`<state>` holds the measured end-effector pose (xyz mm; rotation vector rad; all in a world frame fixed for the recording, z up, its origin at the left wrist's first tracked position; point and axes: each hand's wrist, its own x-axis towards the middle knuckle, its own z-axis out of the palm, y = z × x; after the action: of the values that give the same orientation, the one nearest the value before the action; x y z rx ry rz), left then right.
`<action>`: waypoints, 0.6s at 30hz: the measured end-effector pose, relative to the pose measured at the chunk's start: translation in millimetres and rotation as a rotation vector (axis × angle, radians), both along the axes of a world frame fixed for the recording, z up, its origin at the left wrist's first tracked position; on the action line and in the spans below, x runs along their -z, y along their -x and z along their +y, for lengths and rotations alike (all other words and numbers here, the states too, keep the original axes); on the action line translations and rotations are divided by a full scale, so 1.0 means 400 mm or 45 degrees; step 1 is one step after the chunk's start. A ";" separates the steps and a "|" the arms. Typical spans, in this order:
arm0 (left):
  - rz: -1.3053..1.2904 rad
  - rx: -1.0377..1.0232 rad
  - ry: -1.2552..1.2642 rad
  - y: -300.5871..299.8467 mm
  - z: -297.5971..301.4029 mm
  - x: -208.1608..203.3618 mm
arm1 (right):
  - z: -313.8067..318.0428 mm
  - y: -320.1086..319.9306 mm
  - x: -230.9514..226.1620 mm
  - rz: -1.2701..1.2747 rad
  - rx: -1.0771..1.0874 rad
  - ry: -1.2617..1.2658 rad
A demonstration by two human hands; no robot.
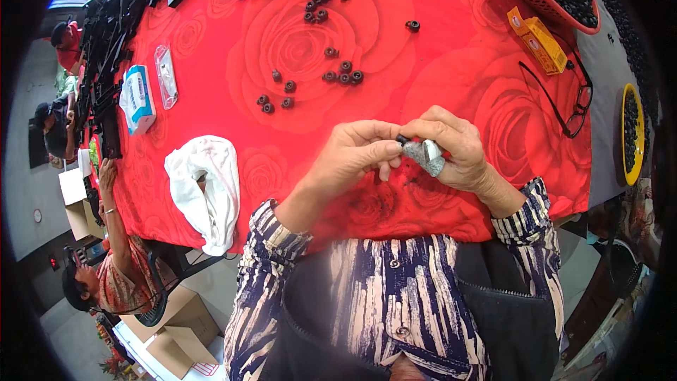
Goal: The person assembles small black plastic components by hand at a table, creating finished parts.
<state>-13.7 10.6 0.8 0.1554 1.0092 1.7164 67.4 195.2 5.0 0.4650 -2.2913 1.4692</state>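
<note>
A small black ring (402, 139) is pinched between the fingertips of the left hand (356, 152) and the right hand (451, 148) just above the near edge of the desk (451, 63) — the right hand is also closed around a grey tool (428, 155). More black rings (342, 74) are scattered farther off, and a white cloth (206, 187) is lying to the left.
</note>
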 end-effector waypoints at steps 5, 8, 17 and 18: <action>-0.127 0.021 -0.051 0.000 -0.006 0.006 | -0.005 -0.003 0.012 0.059 0.013 -0.002; -0.162 0.077 -0.045 0.002 -0.006 0.005 | -0.007 -0.005 0.013 0.114 0.029 -0.029; -0.249 0.007 -0.021 -0.015 0.000 0.001 | -0.018 -0.010 0.009 0.310 0.168 -0.215; -0.212 -0.021 -0.050 -0.018 0.001 0.002 | -0.017 -0.011 0.012 0.328 0.194 -0.227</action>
<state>-6.3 11.2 -0.2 0.0285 0.8572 1.7344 71.8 188.3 0.2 0.4865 -2.2053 1.0714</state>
